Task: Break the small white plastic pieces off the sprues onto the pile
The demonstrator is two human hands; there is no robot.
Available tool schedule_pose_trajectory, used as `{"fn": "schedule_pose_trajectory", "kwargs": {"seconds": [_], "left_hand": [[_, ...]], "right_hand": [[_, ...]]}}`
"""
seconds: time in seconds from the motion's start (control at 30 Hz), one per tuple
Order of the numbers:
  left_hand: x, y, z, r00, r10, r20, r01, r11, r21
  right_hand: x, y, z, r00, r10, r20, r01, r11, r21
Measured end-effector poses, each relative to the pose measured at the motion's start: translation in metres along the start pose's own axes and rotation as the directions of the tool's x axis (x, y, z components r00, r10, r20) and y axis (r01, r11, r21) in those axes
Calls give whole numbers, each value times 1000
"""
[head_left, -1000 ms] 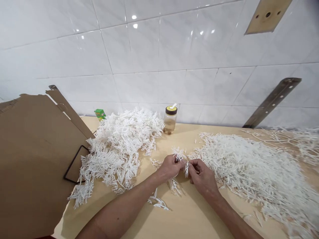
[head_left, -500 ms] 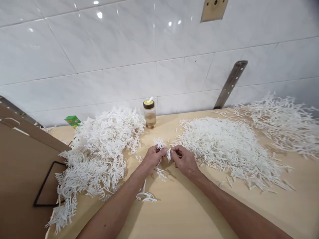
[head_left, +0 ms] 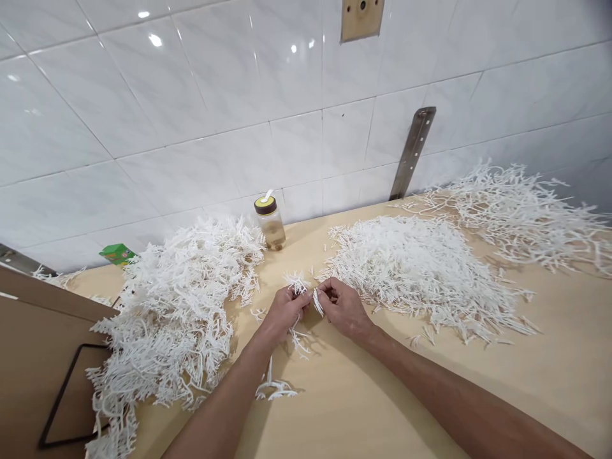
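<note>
The left hand (head_left: 284, 312) pinches a white branched cluster (head_left: 296, 282) at its fingertips; the right hand (head_left: 345, 308) grips 1 small sprig (head_left: 317, 302) between the 2. Steadying the cluster while pinching lightly should keep fine tips untangled.

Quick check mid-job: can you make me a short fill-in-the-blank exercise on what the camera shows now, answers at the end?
1. The left hand and right hand hold branched pieces colored ____.
2. The jar has a lid with a mainly ____ top.
3. The small carton near the tiled wall is mainly ____.
4. Of the piles flanking the hands, the one closer to the jar is on the ____.

Answers: white; yellow; green; left.
</note>
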State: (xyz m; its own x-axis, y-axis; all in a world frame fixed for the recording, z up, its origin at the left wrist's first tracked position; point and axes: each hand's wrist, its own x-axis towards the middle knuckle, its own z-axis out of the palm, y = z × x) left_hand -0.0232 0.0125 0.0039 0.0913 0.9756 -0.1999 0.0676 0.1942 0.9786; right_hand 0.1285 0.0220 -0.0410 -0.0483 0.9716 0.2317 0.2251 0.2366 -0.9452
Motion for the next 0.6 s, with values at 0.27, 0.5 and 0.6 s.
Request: {"fn": "schedule_pose_trajectory", "kwargs": {"seconds": [0.27,0.5,0.6], "left_hand": [[2,-8,-1,1000,1,-12,-1,1000,23],[0,-6,2,999,17,-29,-15,999,42],[1,-8,1,1000,11,-14,-11,999,41]], "right_hand": [[0,-1,-1,999,-29,17,29,999,-22],[-1,0,0,1000,-25,13,25,1000,-4],[-1,0,0,1000,-12,26,12,1000,2]]}}
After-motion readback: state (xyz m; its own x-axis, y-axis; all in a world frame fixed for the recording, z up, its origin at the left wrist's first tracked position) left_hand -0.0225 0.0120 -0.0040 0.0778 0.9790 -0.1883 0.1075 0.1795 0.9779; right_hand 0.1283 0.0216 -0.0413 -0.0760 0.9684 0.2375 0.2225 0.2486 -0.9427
